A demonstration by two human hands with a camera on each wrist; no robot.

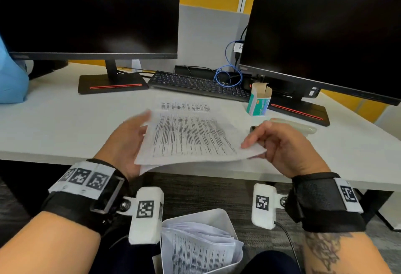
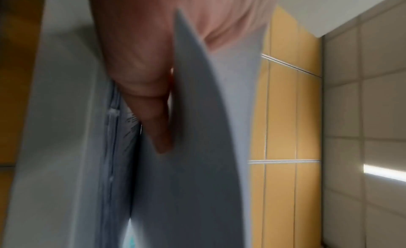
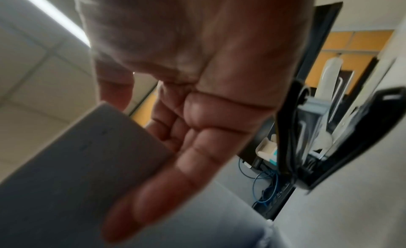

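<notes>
Sagging white sheets [image 1: 191, 137], densely printed

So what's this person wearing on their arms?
No sleeves. Black left wrist strap and right wrist strap, both with white square-code tags. White left pod and right pod, also tagged; the right trails a black cable. Dark tattoo on the right forearm.

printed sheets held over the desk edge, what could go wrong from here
1. The printed sheets splay apart at the left hand; a lower one could slip out and drop into the bin of papers below.
2. The right hand pinches only a corner with its fingers, so the sheets may sag or crease.
3. The stapler and the open staple box sit just behind that hand; a careless sweep could knock them.
</notes>
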